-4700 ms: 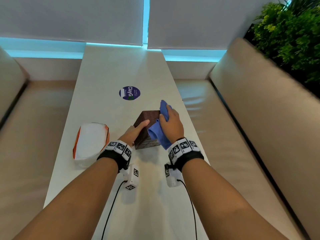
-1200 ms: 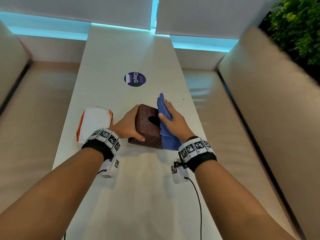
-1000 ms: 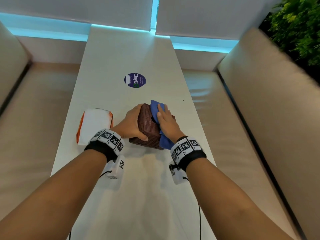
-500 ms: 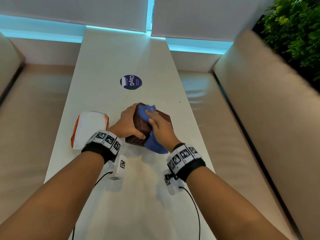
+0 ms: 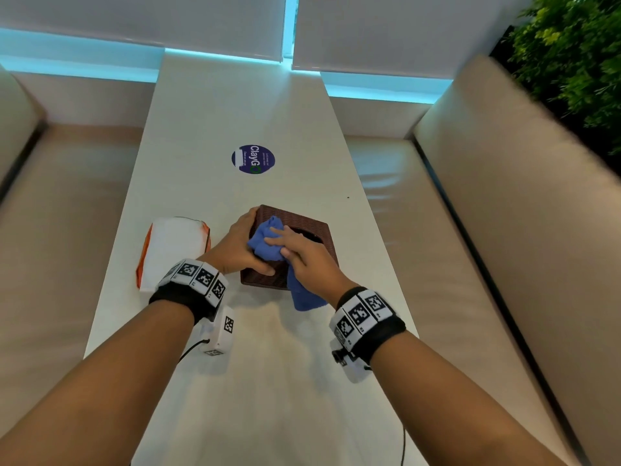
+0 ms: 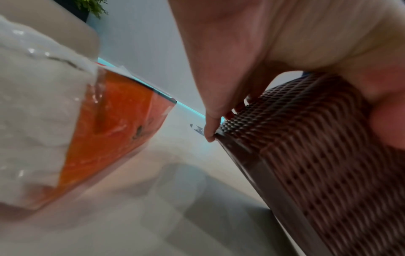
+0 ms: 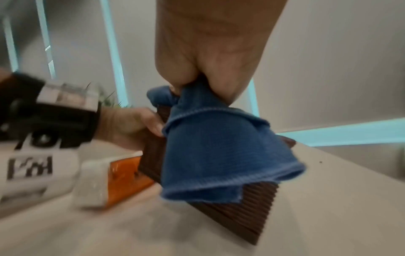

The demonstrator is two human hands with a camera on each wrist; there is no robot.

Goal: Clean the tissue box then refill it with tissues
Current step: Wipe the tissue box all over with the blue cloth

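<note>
Tissue box of dark brown woven wicker [image 5: 304, 230], gripped on the white table [image 5: 235, 112] by the left hand [image 5: 237, 245], is mid-wipe under the right hand [image 5: 307, 255] pressing a blue cloth [image 5: 268, 238]; the refill pack of white tissues in orange-edged wrap [image 5: 173, 247] lies unopened beside it.

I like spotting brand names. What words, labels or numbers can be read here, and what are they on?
"ClayGO": on the round blue sticker on the white table.
Smaller lines on that sticker: too small to read.
Tissue pack: no readable print.
Black-and-white wristband squares: patterns, not words.
</note>
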